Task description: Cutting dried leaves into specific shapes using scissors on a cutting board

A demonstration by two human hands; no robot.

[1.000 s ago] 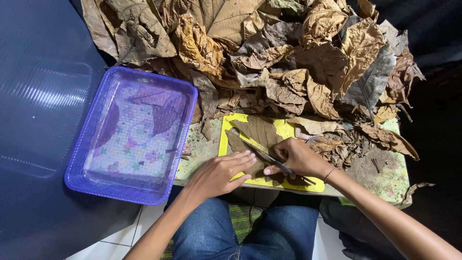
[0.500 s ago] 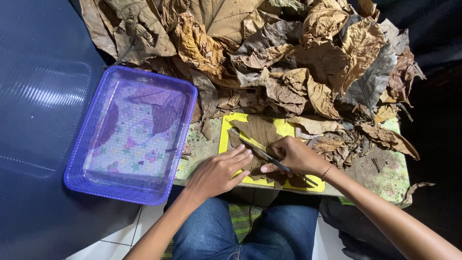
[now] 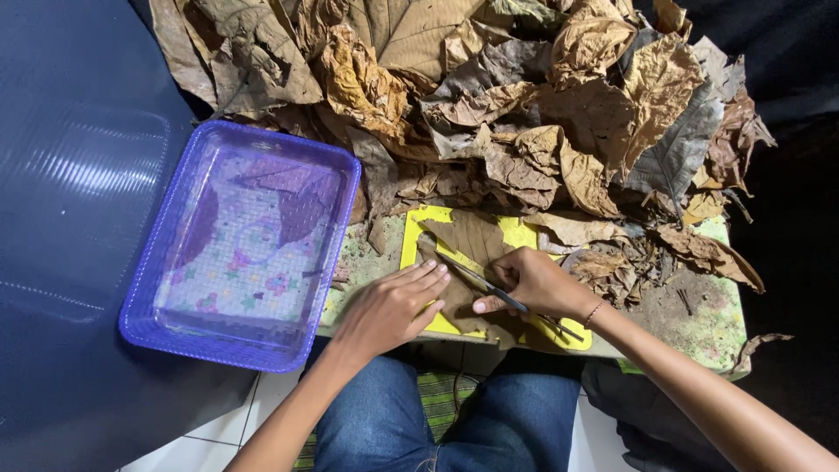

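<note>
At lower centre, my right hand (image 3: 533, 284) grips a thin blade (image 3: 489, 288), its tip now drawn nearer along the brown leaf (image 3: 468, 240) on the yellow mat (image 3: 418, 236); my left hand (image 3: 389, 306) lies flat, released, pinning the leaf.

The scene is lit from above and close in, a warm, fairly even light falling on the pile of dry leaves (image 3: 524, 114) and the yellow board (image 3: 516, 236), while the surroundings drop off into darkness, most of all along the right edge. The dark blue surface (image 3: 79, 218) on the left catches soft streaks of glare, and the purple tray (image 3: 140, 323) shows faint sheen on its clear bottom. Shadows are short and soft, pooling under the left hand (image 3: 389, 306) and right hand (image 3: 533, 281). Focus is sharp across the centre; leaf veins read clearly. No motion blur shows. Slight wide-angle stretch appears toward the corners.
</note>
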